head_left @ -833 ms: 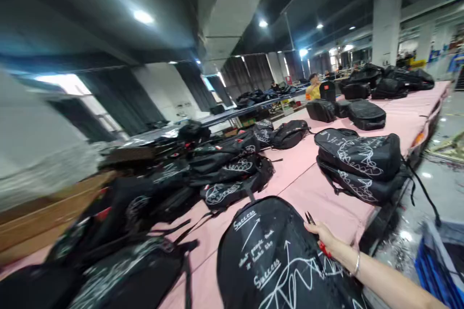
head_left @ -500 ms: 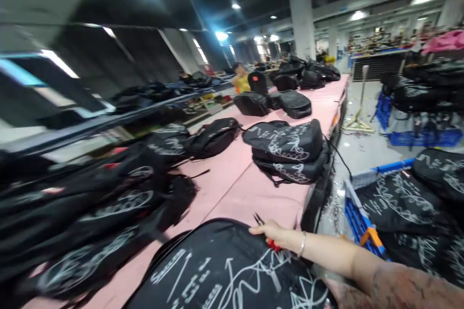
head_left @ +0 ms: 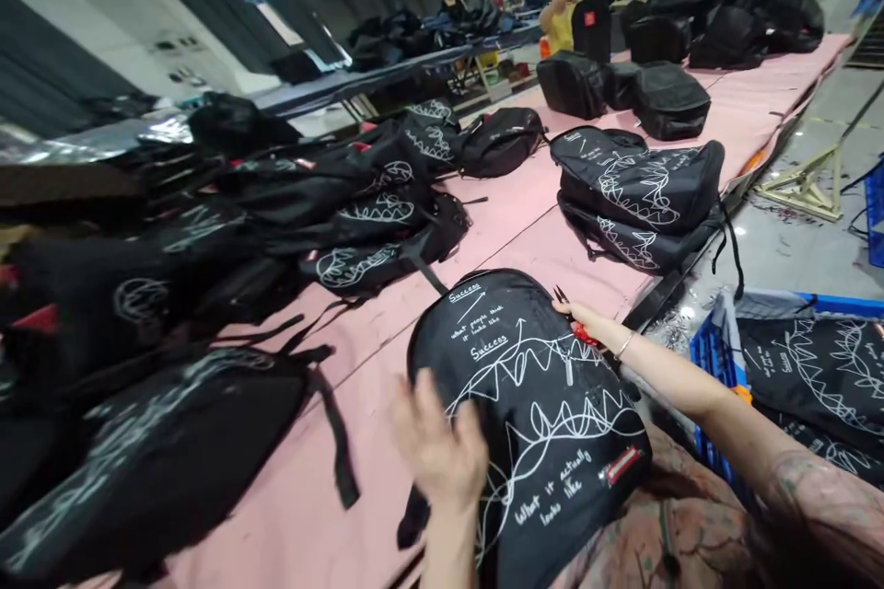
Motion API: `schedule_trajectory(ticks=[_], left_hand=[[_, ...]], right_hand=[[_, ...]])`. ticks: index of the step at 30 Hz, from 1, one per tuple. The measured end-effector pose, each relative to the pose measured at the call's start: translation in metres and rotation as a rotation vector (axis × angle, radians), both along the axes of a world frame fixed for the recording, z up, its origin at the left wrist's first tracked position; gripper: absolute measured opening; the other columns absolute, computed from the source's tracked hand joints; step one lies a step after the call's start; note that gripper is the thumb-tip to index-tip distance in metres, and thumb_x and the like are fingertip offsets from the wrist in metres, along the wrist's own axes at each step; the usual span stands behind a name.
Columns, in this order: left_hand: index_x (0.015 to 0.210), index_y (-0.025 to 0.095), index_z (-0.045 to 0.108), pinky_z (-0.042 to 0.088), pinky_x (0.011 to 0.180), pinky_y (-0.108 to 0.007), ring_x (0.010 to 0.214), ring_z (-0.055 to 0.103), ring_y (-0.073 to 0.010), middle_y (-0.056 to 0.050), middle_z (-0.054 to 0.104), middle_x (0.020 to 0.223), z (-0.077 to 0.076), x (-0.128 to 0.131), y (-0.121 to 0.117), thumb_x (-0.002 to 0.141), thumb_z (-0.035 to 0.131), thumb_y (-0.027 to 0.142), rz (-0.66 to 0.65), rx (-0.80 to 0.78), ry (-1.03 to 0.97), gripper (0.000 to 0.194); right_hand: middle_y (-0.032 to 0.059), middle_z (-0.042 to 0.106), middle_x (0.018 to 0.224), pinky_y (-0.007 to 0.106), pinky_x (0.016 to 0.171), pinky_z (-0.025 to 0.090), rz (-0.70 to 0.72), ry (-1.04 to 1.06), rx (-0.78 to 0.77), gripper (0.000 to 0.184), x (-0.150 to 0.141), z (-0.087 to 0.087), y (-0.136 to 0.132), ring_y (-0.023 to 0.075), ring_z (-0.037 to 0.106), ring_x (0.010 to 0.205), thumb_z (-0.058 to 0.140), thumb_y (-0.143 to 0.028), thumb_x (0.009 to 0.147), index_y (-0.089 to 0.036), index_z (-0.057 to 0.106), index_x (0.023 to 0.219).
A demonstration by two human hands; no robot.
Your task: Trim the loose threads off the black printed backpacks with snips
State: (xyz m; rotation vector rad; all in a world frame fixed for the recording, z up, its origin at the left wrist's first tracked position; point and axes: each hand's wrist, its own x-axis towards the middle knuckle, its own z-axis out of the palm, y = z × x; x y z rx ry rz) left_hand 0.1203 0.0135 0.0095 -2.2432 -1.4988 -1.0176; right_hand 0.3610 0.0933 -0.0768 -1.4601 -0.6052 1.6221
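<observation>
Backpack (head_left: 545,386), in the head view, lies printed face up on a pink table (head_left: 366,442), its lower end beside the wearer's clothing (head_left: 669,497). Right hand (head_left: 592,324) is at the backpack's upper right edge. Its fingers are curled around red-handled snips (head_left: 584,333), blades pointing away from the wearer; whether they also grip the backpack cannot be told. Left hand (head_left: 442,442), motion-blurred, is over the backpack's left side, fingers spread and holding nothing visible; contact with the fabric cannot be determined. A red label (head_left: 622,465) is located low on the backpack's right side. Bag stack (head_left: 642,193): beyond the backpack, to its right. Bag pile (head_left: 331,221): beyond the backpack, to its left. Blue crate (head_left: 711,368), containing printed bags (head_left: 821,368): right of the backpack.
</observation>
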Motion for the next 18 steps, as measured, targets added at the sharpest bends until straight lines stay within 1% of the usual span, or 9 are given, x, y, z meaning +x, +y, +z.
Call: schedule_trajectory(ticks=[2, 3, 5, 6, 8, 10, 12, 15, 18], left_hand=[[0.137, 0.014, 0.029, 0.027, 0.1, -0.055, 0.13, 0.028, -0.0325, -0.019, 0.031, 0.14, -0.037, 0.004, 0.003, 0.086, 0.04, 0.037, -0.193, -0.206, 0.191, 0.057], [0.134, 0.015, 0.034, 0.028, 0.099, -0.055, 0.128, 0.031, -0.0322, -0.017, 0.037, 0.137, -0.055, 0.003, 0.005, 0.087, 0.039, 0.038, -0.239, -0.315, 0.261, 0.053], [0.133, 0.013, 0.036, 0.028, 0.1, -0.055, 0.128, 0.031, -0.0315, -0.016, 0.037, 0.137, -0.082, 0.0, 0.009, 0.088, 0.037, 0.039, -0.23, -0.426, 0.307, 0.052], [0.133, 0.012, 0.035, 0.027, 0.101, -0.054, 0.129, 0.029, -0.0304, -0.016, 0.037, 0.137, -0.088, -0.002, 0.01, 0.088, 0.036, 0.039, -0.208, -0.442, 0.284, 0.052], [0.133, 0.01, 0.034, 0.028, 0.102, -0.05, 0.128, 0.031, -0.028, -0.017, 0.039, 0.136, -0.088, -0.003, 0.01, 0.089, 0.036, 0.037, -0.186, -0.435, 0.192, 0.051], [0.128, 0.01, 0.04, 0.034, 0.099, -0.046, 0.121, 0.041, -0.026, -0.016, 0.047, 0.128, -0.078, 0.0, 0.004, 0.089, 0.037, 0.034, -0.203, -0.442, 0.078, 0.046], [0.12, 0.013, 0.048, 0.041, 0.093, -0.041, 0.109, 0.051, -0.0231, -0.014, 0.055, 0.118, -0.065, 0.007, -0.009, 0.089, 0.039, 0.033, -0.243, -0.502, -0.03, 0.038], [0.113, 0.017, 0.053, 0.045, 0.089, -0.036, 0.097, 0.058, -0.0179, -0.01, 0.058, 0.111, -0.051, 0.016, -0.034, 0.088, 0.041, 0.033, -0.348, -0.656, -0.122, 0.031], [0.118, 0.021, 0.051, 0.041, 0.095, -0.038, 0.109, 0.052, -0.0197, -0.008, 0.054, 0.119, -0.04, 0.014, -0.06, 0.083, 0.05, 0.037, -0.532, -0.811, -0.05, 0.038]], right_hand=[[-0.0037, 0.041, 0.04, 0.019, 0.034, 0.028, -0.001, -0.017, 0.033, 0.029, -0.009, -0.006, 0.003, 0.0071, 0.033, 0.032, 0.056, -0.039, 0.079, -0.014, 0.051, 0.066], [-0.0038, 0.042, 0.041, 0.019, 0.035, 0.028, -0.015, -0.034, 0.06, 0.028, -0.013, -0.008, 0.004, 0.0067, 0.032, 0.032, 0.059, -0.039, 0.077, -0.014, 0.051, 0.065], [-0.0033, 0.045, 0.044, 0.018, 0.037, 0.029, -0.075, -0.076, 0.131, 0.028, -0.018, -0.012, 0.004, 0.0065, 0.035, 0.035, 0.06, -0.038, 0.075, -0.014, 0.051, 0.065], [-0.0026, 0.047, 0.047, 0.018, 0.039, 0.03, -0.12, -0.1, 0.169, 0.028, -0.018, -0.014, 0.002, 0.0068, 0.038, 0.038, 0.058, -0.04, 0.077, -0.014, 0.052, 0.067], [-0.0004, 0.053, 0.056, 0.018, 0.044, 0.035, -0.225, -0.151, 0.241, 0.03, -0.01, -0.018, -0.004, 0.0083, 0.045, 0.046, 0.049, -0.043, 0.081, -0.015, 0.054, 0.075], [0.0025, 0.058, 0.067, 0.019, 0.05, 0.038, -0.309, -0.198, 0.292, 0.035, 0.005, -0.023, -0.018, 0.0102, 0.051, 0.056, 0.041, -0.047, 0.083, -0.015, 0.054, 0.083], [0.004, 0.059, 0.07, 0.021, 0.051, 0.04, -0.333, -0.237, 0.314, 0.039, 0.023, -0.03, -0.043, 0.0114, 0.052, 0.059, 0.041, -0.05, 0.082, -0.014, 0.055, 0.083], [0.0029, 0.056, 0.062, 0.024, 0.053, 0.041, -0.25, -0.281, 0.309, 0.038, 0.043, -0.038, -0.1, 0.0124, 0.051, 0.056, 0.052, -0.051, 0.074, -0.013, 0.057, 0.072], [0.0043, 0.061, 0.07, 0.029, 0.07, 0.045, -0.139, -0.308, 0.297, 0.032, 0.045, -0.04, -0.167, 0.0161, 0.057, 0.069, 0.058, -0.045, 0.071, -0.014, 0.062, 0.076]])
